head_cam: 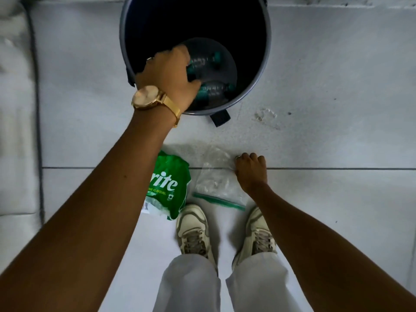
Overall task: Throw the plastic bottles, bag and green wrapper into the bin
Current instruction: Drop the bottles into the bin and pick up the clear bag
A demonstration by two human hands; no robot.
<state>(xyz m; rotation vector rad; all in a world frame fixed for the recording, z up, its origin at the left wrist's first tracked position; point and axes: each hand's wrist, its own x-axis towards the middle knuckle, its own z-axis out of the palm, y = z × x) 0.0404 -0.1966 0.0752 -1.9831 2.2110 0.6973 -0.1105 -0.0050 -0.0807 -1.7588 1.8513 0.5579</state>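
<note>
My left hand (167, 73), with a gold watch on the wrist, reaches into the mouth of the grey bin (267, 64). Its fingers and thumb close around the end of a clear plastic bottle (204, 60) with green label and cap. Another such bottle (215, 92) lies on the bin's bottom. On the floor in front of my feet lie the green Sprite wrapper (171, 185) and a clear zip bag (216, 185) with a green seal strip. My right hand (251, 171) is down at the bag's right edge, fingers curled onto it.
The bin's black pedal (220, 118) sticks out toward me. My two pale sneakers (193, 230) stand just behind the wrapper and bag on the grey tiled floor. A white cushioned edge (15, 109) runs along the left side.
</note>
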